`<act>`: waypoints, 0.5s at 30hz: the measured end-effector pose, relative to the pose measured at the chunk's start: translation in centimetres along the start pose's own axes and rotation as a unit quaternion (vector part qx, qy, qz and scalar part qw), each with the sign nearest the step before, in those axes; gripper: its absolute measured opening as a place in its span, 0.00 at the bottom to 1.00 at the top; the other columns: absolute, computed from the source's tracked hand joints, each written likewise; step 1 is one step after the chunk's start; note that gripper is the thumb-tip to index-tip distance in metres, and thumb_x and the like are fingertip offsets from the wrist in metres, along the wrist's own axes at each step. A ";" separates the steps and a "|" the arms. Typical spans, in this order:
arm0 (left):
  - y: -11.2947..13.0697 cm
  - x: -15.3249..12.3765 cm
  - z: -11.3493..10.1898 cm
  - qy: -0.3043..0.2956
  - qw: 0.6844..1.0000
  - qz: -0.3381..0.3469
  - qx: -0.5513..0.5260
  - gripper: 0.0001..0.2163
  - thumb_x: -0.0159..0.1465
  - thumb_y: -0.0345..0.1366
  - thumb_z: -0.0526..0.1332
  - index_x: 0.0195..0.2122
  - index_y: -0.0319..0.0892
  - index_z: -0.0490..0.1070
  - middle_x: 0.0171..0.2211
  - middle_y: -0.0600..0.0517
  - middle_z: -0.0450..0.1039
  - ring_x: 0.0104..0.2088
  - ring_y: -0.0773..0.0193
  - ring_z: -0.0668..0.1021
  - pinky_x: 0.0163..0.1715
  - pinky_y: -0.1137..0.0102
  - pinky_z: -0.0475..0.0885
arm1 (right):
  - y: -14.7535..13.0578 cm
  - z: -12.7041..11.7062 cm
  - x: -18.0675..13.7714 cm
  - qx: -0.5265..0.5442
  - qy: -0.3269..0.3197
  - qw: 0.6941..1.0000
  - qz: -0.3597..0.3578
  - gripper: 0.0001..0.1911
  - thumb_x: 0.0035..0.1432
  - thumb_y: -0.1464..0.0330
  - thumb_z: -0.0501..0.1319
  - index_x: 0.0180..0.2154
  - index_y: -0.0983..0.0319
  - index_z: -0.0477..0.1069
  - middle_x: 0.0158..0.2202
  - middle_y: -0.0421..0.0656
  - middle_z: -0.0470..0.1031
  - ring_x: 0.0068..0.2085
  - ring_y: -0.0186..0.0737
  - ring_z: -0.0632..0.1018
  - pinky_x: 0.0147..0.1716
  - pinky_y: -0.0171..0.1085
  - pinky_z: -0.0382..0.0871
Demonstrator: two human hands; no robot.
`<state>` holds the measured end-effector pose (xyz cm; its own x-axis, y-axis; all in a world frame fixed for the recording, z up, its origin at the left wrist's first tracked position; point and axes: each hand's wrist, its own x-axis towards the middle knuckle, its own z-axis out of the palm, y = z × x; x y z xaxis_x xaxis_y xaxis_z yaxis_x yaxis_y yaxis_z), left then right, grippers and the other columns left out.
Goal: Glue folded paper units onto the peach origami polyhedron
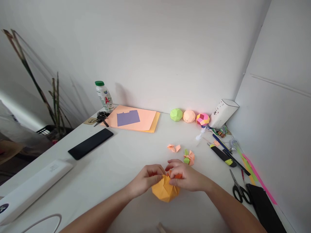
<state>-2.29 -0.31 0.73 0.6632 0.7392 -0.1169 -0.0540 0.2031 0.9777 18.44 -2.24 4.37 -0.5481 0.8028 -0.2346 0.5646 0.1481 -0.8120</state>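
Observation:
An orange folded-paper ball point(164, 191) sits low in the middle of the white table point(126, 155), held between both hands. My left hand point(147, 178) pinches its upper left edge with curled fingers. My right hand point(187, 177) grips its top right, fingertips pressed onto a darker orange paper piece point(178, 176). Just beyond the hands lie small folded paper units: two pink ones point(174, 148) and a green-and-pink cluster point(189, 157).
Three finished paper balls, green point(176, 114), peach point(189, 116) and multicoloured point(202, 119), stand by the back wall beside a white box point(222, 113). Paper sheets point(133, 118), a bottle point(104, 96), keys point(100, 118) and a black phone point(90, 143) lie left. Pens point(224, 152), scissors point(239, 191) and a black case point(264, 207) lie right.

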 end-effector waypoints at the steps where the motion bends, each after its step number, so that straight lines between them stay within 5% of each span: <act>1: 0.0 0.0 0.0 -0.005 1.000 -0.002 -0.003 0.08 0.56 0.34 0.60 0.22 0.37 0.70 0.30 0.51 0.68 0.29 0.66 0.69 0.28 0.72 0.62 | -0.1 0.0 0.0 -0.003 0.001 1.000 -0.001 0.08 0.56 0.63 0.60 0.28 0.58 0.73 0.51 0.43 0.70 0.63 0.47 0.56 0.56 0.46 0.57; 15: -0.1 -0.2 0.0 -0.010 1.000 -0.010 0.012 0.13 0.59 0.43 0.61 0.26 0.37 0.67 0.24 0.55 0.64 0.25 0.69 0.65 0.26 0.73 0.59 | -0.4 -0.1 -0.2 0.015 -0.001 1.000 0.009 0.09 0.57 0.63 0.60 0.27 0.59 0.73 0.52 0.44 0.70 0.63 0.47 0.56 0.55 0.45 0.58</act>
<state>-2.38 -0.47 0.62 0.6785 0.7224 -0.1336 -0.0233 0.2029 0.9789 18.42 -2.36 4.79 -0.5389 0.8041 -0.2509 0.5566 0.1163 -0.8226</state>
